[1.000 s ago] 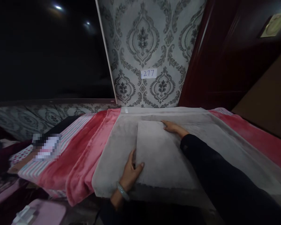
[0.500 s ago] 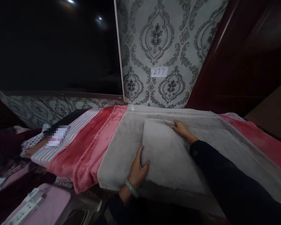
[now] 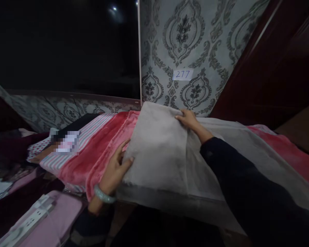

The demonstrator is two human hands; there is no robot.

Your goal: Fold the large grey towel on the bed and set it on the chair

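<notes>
Starting at the left, a white plastic power strip lies on a pink, flat-topped surface; beyond it runs a pale fabric with pink and blue-grey stripes, then a red plush band and a lighter pink plush edge, side by side; the left hand, wearing a pale green bangle, stands at the left edge of a soft grey plush cloth, which forms a flat folded panel at the middle of the spread; the left thumb is on the cloth's upper face, wide of the fingers, and whether material is caught between them cannot be told; the right hand, in a dark sleeve, pinches the far edge near its right corner; to the right lies a broad grey expanse, and whether it belongs to the same piece is uncertain; at far right, pinkish-red plush fabric shows. Risks, by judgement: the left edge could slip out of line if the left hand lacks a firm hold; the far side could crease if the right pinch, confined to one spot, pulls alone; the panel could skew if both hands draw unequally.
</notes>
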